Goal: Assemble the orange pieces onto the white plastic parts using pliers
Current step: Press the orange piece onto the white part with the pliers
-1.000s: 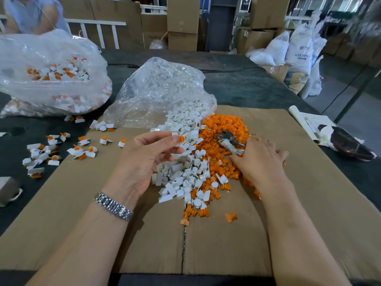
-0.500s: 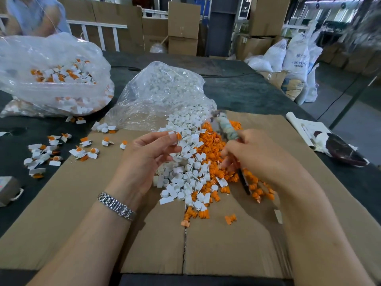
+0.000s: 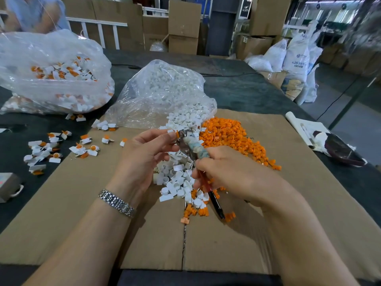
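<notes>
Brought the pliers (image 3: 190, 148) up off the orange pile since a second ago — my right hand (image 3: 233, 174) grips the handles, and the jaws now sit at the small white part with the orange piece (image 3: 175, 134) that my left hand (image 3: 144, 155) pinches between thumb and fingertips. All of it hovers over the loose white parts (image 3: 177, 178) mid-cardboard (image 3: 82, 213), with the orange pieces (image 3: 233, 137) heaped toward its far edge — finished ones (image 3: 61, 149) lie scattered off its left edge
</notes>
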